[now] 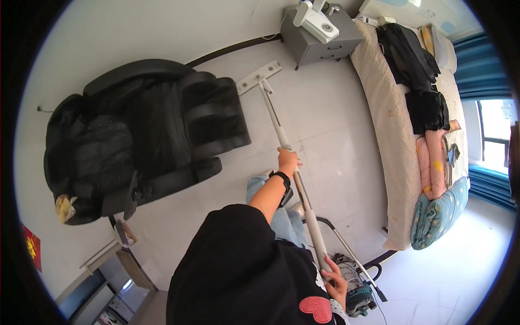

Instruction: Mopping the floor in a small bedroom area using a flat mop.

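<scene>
A flat mop with a long pale pole [275, 118] slants across the tiled floor in front of me. My left hand [288, 160], with a black watch on its wrist, is wrapped around the middle of the pole. Lower down, close to my body, my right hand [336, 280] grips the thicker end of it. The flat white mop head [260, 77] lies on the floor by the foot end of a black massage chair [154, 122].
At the upper right stands a grey nightstand [321, 46] with a white device on top. A bed [378, 134] along the right bears dark clothes [410, 61] and a rolled teal quilt [438, 215]. Beside my right hand is a canister vacuum cleaner [357, 298] with a metal tube [353, 254].
</scene>
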Tool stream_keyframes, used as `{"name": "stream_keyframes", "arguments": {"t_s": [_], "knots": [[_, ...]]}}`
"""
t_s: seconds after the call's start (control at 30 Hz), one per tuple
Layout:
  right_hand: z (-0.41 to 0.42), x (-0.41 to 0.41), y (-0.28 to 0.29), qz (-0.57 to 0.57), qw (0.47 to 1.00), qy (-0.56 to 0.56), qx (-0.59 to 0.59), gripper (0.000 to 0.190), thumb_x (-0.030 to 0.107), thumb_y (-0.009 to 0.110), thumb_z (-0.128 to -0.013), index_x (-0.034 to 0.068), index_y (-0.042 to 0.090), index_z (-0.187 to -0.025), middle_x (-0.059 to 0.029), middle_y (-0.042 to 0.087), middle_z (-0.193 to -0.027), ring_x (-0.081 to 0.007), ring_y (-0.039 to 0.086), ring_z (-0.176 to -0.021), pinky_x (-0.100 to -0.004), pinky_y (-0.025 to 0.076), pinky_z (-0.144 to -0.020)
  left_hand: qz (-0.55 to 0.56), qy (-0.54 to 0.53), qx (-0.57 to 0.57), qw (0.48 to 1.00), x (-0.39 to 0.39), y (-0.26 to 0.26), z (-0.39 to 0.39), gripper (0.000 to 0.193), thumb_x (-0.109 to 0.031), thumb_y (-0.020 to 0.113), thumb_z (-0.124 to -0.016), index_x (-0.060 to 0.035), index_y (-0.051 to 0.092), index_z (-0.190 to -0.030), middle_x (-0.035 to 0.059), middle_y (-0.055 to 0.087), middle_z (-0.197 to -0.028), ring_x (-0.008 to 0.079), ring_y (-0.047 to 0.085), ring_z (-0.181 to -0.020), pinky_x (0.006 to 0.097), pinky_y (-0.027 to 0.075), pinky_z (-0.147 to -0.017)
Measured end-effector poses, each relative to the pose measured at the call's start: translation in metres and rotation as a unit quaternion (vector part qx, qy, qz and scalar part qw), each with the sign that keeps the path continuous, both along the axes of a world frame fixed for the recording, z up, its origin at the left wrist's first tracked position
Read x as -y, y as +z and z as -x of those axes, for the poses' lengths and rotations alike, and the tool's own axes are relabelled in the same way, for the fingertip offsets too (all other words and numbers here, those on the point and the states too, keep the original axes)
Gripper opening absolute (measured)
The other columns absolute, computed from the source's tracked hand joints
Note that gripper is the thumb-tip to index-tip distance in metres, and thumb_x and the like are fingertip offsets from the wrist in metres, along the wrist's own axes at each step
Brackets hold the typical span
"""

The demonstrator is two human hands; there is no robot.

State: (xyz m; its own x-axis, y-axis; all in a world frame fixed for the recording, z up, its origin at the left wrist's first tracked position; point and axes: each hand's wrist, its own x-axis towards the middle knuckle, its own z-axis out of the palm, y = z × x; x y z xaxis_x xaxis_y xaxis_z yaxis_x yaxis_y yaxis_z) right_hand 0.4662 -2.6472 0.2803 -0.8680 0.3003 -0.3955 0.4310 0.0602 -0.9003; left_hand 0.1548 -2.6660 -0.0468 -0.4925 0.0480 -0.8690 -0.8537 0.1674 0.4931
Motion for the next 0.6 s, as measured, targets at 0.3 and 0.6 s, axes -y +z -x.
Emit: {"name": "stream_keyframes", "arguments": {"t_s": [0.3,0.6], "knots": [[-0.185,-0.066,0.163,0.035,0.956,-0.205,0.205,0.021,0.007,0.063,-0.067,-0.003,0.055,-0.084,-0.0202,0.051,-0.107,-0.0104,0.05,-0.061,-0.0186,0.038,-0.049,-0.112,0.08,0.129,0.982,-0.069,0.072,-0.267,0.06,-0.008,0.051,-0.079,-0.0035,0.008,-0.12,0.0231,0.048,-0.101,0.029,0.06,-0.068,0.0415,0.052,-0.046],[-0.217,-0.09,0.161,0.064,0.981,-0.141,-0.116,0.015,0.0,0.051,-0.067,-0.003,0.055,-0.081,-0.0261,0.054,-0.09,-0.0187,0.057,-0.051,-0.033,0.049,-0.066,-0.243,0.106,0.254,0.93,-0.064,0.134,-0.303,0.032,-0.003,0.056,-0.075,0.0029,0.038,-0.1,0.0142,0.054,-0.077,0.0224,0.058,-0.065,0.0336,0.052,-0.051]]}}
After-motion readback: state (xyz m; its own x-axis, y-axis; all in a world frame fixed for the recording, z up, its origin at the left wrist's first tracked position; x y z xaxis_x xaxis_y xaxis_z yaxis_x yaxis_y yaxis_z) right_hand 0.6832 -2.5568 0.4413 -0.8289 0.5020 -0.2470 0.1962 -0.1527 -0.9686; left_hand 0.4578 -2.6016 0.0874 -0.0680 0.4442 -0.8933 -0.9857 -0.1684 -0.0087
